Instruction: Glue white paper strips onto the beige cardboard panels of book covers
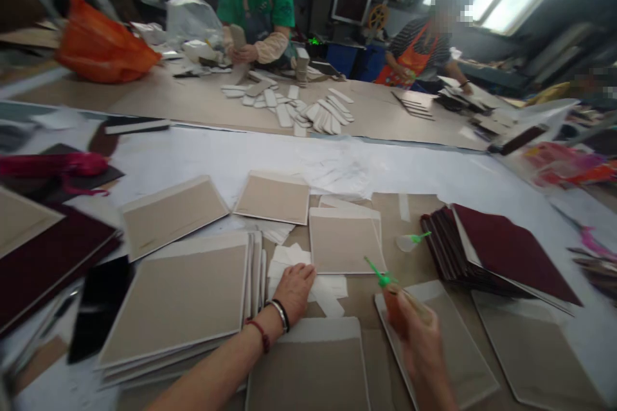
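Note:
My left hand [292, 289] reaches across white paper strips [330, 298], its fingers drawn together at the lower left corner of a small beige panel [344, 241]. In my right hand [427, 340] is an orange-brown glue bottle [395, 311], wrapped by my fingers. Its thin green nozzle [378, 273] points up and left, near that panel's lower right corner. Beneath the bottle lies another beige panel [448, 340] with a pale band along its top. A larger beige panel [308, 366] lies between my forearms.
Left of my arm is a stack of beige panels [183, 302]. Maroon covers [515, 250] are piled at right, beside a white cap with a green tip [409, 241]. Two co-workers [258, 0] [419, 51] stand across the table, behind scattered pale strips [284, 106] and an orange bag [103, 45].

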Available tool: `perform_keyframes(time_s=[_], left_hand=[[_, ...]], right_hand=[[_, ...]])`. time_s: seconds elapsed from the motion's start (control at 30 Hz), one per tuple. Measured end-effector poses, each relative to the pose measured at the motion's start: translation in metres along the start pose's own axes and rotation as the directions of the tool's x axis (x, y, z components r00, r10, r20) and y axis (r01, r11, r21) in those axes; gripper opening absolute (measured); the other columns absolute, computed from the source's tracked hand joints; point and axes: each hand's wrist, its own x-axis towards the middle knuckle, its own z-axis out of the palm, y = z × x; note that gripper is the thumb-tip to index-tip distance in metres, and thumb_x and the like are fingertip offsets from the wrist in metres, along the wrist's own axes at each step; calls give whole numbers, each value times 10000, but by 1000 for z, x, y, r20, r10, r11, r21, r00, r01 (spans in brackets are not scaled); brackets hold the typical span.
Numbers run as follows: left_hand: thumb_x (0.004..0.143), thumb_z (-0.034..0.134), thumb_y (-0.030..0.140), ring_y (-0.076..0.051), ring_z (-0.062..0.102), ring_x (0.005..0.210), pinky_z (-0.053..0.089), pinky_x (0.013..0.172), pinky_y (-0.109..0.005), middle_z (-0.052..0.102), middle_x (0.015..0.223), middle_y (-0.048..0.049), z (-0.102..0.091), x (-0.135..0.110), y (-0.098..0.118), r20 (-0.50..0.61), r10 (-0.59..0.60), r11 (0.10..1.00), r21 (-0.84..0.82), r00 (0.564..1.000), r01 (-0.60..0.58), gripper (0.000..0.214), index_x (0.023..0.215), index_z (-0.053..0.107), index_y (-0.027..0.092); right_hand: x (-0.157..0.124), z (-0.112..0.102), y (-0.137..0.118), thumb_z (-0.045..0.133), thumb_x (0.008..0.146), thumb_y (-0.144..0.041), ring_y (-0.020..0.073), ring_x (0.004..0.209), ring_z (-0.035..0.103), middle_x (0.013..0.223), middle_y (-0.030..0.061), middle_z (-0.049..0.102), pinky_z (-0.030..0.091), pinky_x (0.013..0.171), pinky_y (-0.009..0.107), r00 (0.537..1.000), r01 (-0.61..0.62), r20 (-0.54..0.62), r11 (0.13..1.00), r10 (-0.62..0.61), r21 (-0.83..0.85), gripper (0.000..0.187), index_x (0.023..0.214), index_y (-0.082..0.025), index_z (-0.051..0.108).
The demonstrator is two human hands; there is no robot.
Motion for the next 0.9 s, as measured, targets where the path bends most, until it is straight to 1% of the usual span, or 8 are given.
perform_keyframes(time_s=[0.1, 0.2, 0.33, 0.4, 0.53, 0.6, 0.7, 0.9], left_hand=[[697, 456, 41, -221, 448, 1125, 373, 964, -394, 534, 1210, -104, -5, -5, 4, -56, 0, 999, -37, 998, -2, 485, 1170, 488, 147], [729, 457, 74, -193, 474, 1095, 388, 966, -361, 554, 1177, -91, -15, -31, 10, -148, 18, 996, -81, 989, -30, 462, 1183, 468, 156], [807, 414, 126, -147, 510, 1049, 399, 965, -297, 598, 1105, -52, -35, -101, 1, -340, -104, 989, -138, 935, 60, 353, 1145, 496, 187], [850, 368, 165, -159, 502, 1068, 385, 984, -328, 593, 1096, -64, -46, -143, -17, -463, -270, 962, -174, 844, 213, 312, 1134, 495, 187], [869, 333, 239, -235, 400, 1187, 310, 1035, -449, 467, 1232, -150, -55, -217, -65, -625, -587, 790, -305, 515, 532, 369, 1215, 407, 136], [856, 342, 290, -268, 394, 1193, 309, 1028, -481, 444, 1253, -180, -50, -240, -86, -618, -674, 704, -374, 404, 603, 416, 1226, 396, 109], [823, 376, 353, -275, 450, 1150, 349, 1002, -473, 504, 1207, -168, -35, -257, -105, -560, -757, 623, -467, 336, 627, 436, 1180, 455, 117], [802, 400, 369, -223, 546, 1042, 427, 932, -404, 596, 1106, -114, -25, -258, -115, -463, -843, 530, -632, 273, 566, 394, 1106, 532, 156]], right_hand=[[1, -10, -8, 740, 545, -418, 174, 704, 585, 884, 26, 593, 523, 559, 307, 959, -266, 137, 952, 247, 150, 402, 847, -195, 593], [-19, -4, -16, 745, 543, -403, 181, 732, 595, 912, 35, 606, 537, 553, 286, 937, -294, 227, 950, 265, 107, 379, 835, -201, 614], [-62, 24, -17, 789, 476, -390, 201, 733, 602, 896, 33, 615, 544, 580, 321, 891, -322, 333, 947, 307, -12, 503, 891, -211, 567], [-87, 43, -13, 796, 454, -407, 197, 701, 600, 859, 22, 616, 536, 569, 321, 867, -315, 383, 946, 319, -75, 568, 924, -220, 537], [-135, 79, -8, 756, 499, -482, 186, 690, 583, 807, 6, 620, 505, 578, 294, 804, -170, 525, 954, 280, -248, 583, 959, -228, 504], [-157, 94, -7, 726, 525, -519, 195, 706, 579, 791, 5, 625, 490, 594, 296, 762, -68, 591, 940, 265, -334, 573, 964, -231, 496], [-183, 115, -5, 692, 546, -551, 199, 696, 576, 762, -2, 625, 469, 605, 299, 721, 74, 656, 916, 224, -394, 563, 966, -235, 490], [-214, 144, 2, 656, 582, -547, 195, 678, 578, 735, -4, 620, 454, 626, 298, 691, 172, 704, 909, 164, -380, 515, 946, -217, 498]])
